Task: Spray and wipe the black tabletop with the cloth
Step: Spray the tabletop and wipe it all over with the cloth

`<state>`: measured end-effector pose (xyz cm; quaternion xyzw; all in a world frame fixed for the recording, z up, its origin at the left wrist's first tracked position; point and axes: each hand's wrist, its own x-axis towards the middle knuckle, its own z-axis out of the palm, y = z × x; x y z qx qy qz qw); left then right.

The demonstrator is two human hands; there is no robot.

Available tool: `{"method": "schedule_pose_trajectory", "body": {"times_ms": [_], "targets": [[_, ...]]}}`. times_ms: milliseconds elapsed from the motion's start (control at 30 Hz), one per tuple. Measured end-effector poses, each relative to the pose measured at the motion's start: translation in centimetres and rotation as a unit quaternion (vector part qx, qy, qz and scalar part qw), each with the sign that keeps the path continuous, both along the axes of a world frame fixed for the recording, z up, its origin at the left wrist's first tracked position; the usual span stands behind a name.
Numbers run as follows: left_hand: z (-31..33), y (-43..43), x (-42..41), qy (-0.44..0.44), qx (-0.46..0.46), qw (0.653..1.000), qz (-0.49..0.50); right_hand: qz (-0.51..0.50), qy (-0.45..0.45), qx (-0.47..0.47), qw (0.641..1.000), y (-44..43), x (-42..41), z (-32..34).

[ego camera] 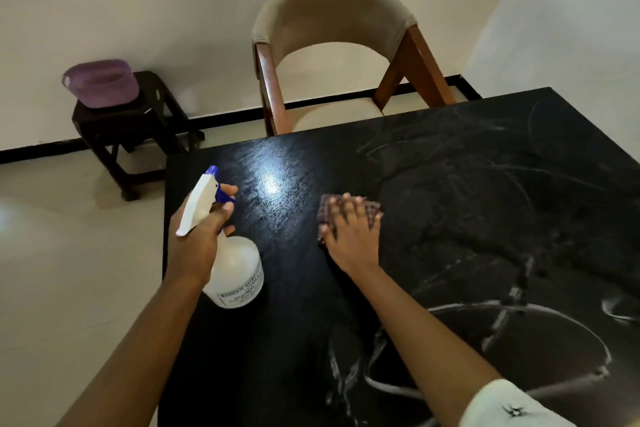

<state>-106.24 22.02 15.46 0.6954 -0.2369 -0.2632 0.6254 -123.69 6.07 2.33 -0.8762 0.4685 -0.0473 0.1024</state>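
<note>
Wrapped around the neck of the white spray bottle [228, 253], the left hand [199, 236] holds it tilted above the near-left part of the black tabletop [467, 218], a finger lying by the blue trigger and the nozzle aimed up and away toward the far left edge. Spread flat, the right hand [351, 236] presses the checked cloth [346, 210] onto the surface near the middle, fingers splayed across it rather than pinching it.

Risks, as I judge them: with the nozzle pointing that way, a squeeze would probably throw mist past the table edge onto the pale floor [69, 253] or the upholstered chair [332, 55] instead of the top. The bottle hangs close to the left edge, so a slack grip could drop it to the floor. An open palm alone holds the cloth; on wet stone it may bunch or slide out. Pale streaks cover the right and near areas, so short strokes could leave them behind.
</note>
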Motion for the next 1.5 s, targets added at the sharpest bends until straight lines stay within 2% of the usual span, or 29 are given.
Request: {"method": "schedule_pose_trajectory", "body": {"times_ms": [67, 133, 200, 267, 367, 467, 533, 667, 700, 767, 800, 833, 867, 933, 967, 1000, 1033, 1067, 1133, 1233, 1400, 1500], "targets": [[0.3, 1.6, -1.0, 0.028, 0.004, 1.000, -0.009, 0.128, -0.024, -0.028, 0.991, 4.1, -1.4, -0.4], [0.8, 2.9, -1.7, 0.054, 0.016, 0.998, -0.031, 0.243, -0.043, -0.053, 0.968, 7.7, -3.9, -1.3], [1.1, 4.1, -2.5, 0.065, 0.040, 0.995, -0.060, 0.285, -0.050, -0.071, 0.955, 7.8, -5.9, -1.8], [1.3, 5.0, -3.4, 0.065, 0.058, 0.993, -0.085, 0.237, -0.040, -0.084, 0.967, 5.3, -6.2, -1.6], [1.4, 6.4, -4.5, 0.053, 0.080, 0.988, -0.122, 0.075, -0.013, -0.038, 0.996, 0.8, -5.0, -0.5], [1.7, 7.8, -5.6, 0.058, 0.090, 0.987, -0.119, -0.015, -0.012, -0.020, 1.000, 0.8, -3.7, -0.1], [1.9, 8.7, -6.4, 0.066, 0.095, 0.987, -0.116, -0.007, -0.035, -0.020, 0.999, 3.0, -3.2, -0.2], [2.2, 10.1, -8.0, 0.096, 0.111, 0.982, -0.117, 0.107, -0.110, 0.008, 0.988, 10.2, -3.7, -0.9], [2.3, 10.5, -8.4, 0.100, 0.115, 0.981, -0.121, 0.127, -0.139, 0.031, 0.982, 11.9, -4.0, -0.9], [2.5, 11.6, -9.4, 0.104, 0.121, 0.979, -0.127, 0.122, -0.215, 0.144, 0.958, 14.3, -4.5, 0.3], [2.6, 12.2, -9.8, 0.106, 0.123, 0.978, -0.130, 0.085, -0.273, 0.213, 0.934, 14.8, -4.6, 1.2], [2.7, 12.9, -10.2, 0.108, 0.127, 0.977, -0.135, 0.023, -0.343, 0.293, 0.892, 15.2, -4.7, 2.0], [2.8, 13.6, -10.6, 0.108, 0.134, 0.975, -0.143, -0.054, -0.433, 0.370, 0.820, 15.3, -4.8, 2.9], [2.7, 15.1, -11.6, 0.109, 0.153, 0.970, -0.155, -0.191, -0.605, 0.467, 0.616, 14.9, -5.7, 4.5], [2.6, 15.7, -12.0, 0.110, 0.159, 0.968, -0.156, -0.228, -0.659, 0.487, 0.526, 14.3, -6.7, 5.3], [2.5, 16.4, -12.6, 0.111, 0.166, 0.967, -0.160, -0.248, -0.693, 0.492, 0.465, 13.7, -8.1, 6.1], [2.5, 17.0, -13.3, 0.109, 0.174, 0.964, -0.168, -0.264, -0.714, 0.480, 0.435, 13.2, -9.8, 7.0], [2.4, 17.6, -14.0, 0.107, 0.183, 0.961, -0.180, -0.270, -0.730, 0.464, 0.422, 12.6, -11.6, 7.6], [2.1, 18.6, -15.3, 0.108, 0.202, 0.952, -0.201, -0.280, -0.742, 0.427, 0.435, 12.0, -14.9, 8.2], [1.9, 19.7, -17.3, 0.111, 0.228, 0.944, -0.213, -0.307, -0.724, 0.381, 0.486, 12.6, -18.6, 8.5], [1.0, 19.7, -19.8, 0.112, 0.290, 0.932, -0.188, -0.324, -0.693, 0.338, 0.548, 14.6, -20.7, 8.8], [-0.1, 19.4, -20.8, 0.106, 0.320, 0.925, -0.176, -0.352, -0.650, 0.290, 0.608, 15.0, -20.9, 8.5]]}}
